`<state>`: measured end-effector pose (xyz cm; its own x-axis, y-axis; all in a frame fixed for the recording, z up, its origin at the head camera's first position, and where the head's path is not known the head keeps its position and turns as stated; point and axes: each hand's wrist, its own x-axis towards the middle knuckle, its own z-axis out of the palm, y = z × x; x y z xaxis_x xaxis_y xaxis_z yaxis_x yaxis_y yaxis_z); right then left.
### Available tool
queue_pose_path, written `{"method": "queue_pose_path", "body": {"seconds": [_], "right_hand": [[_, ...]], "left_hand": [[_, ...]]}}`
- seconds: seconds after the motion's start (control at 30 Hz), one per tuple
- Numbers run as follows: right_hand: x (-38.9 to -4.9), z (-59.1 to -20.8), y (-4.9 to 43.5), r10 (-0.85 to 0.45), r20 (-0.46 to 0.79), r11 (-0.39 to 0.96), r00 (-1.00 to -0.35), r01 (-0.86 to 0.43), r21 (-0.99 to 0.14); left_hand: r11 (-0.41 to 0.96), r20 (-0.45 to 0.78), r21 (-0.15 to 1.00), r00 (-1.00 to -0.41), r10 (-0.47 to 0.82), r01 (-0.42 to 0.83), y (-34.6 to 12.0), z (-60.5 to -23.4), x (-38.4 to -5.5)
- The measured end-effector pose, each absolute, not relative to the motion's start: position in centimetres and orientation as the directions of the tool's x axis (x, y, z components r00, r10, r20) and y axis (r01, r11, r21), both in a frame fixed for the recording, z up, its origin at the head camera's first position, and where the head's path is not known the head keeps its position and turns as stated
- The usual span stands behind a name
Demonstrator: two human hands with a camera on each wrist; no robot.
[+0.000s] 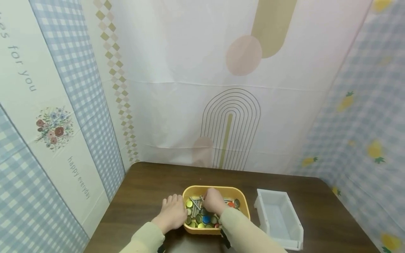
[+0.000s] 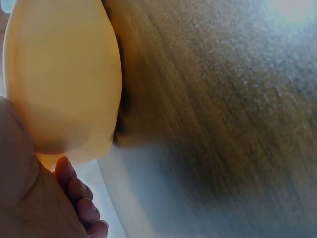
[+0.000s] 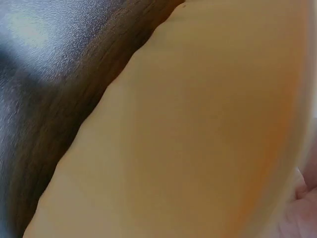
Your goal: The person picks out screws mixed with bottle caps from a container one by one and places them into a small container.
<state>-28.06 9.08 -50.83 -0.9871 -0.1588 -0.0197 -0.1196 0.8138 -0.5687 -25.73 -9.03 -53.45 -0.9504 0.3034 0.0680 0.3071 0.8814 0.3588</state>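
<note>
Yellow tub (image 1: 227, 191) sits bottom centre of the head view, on the brown table (image 1: 152, 182). Inside: bottle caps (image 1: 206, 219) (blue, yellow, green, red) mixed with long metal pieces (image 1: 195, 203), bunched in its left half; screws or nails, can't tell.

Right hand (image 1: 213, 201) is down in the tub, top centre, fingers bent toward the contents, a metal piece right at them. Can't tell if it's pinched; the hand itself blocks the view. Left hand (image 1: 172, 212) rests against the tub's left rim, fingers loose, not clenched.

In the way: right sleeve (image 1: 250, 232) covers the tub's lower right corner. Right wrist view is mostly tub wall, contents hidden; left wrist view also shows only the wall's outside.

Around: white bin (image 1: 278, 218) lower right, apart from the tub. Printed white cloth (image 1: 171, 116) behind the table, blue checked cloth at left and right of frame.
</note>
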Motion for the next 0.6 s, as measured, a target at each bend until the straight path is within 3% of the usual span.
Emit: {"method": "queue_pose_path", "body": {"seconds": [0.3, 0.6], "right_hand": [[-27.1, -48.3, 13.9, -0.173, -0.099, 0.711, -0.98, -0.055, -0.701], [-26.6, -47.6, 17.8, -0.129, -0.195, 0.535, -0.972, 0.097, -0.839]], "left_hand": [[0.878, 0.048, 0.37, -0.95, 0.31, 0.305, -9.1, -53.1, -25.6], [0.882, 0.052, 0.361, -0.951, 0.306, 0.303, -8.9, -53.2, -25.7]]}}
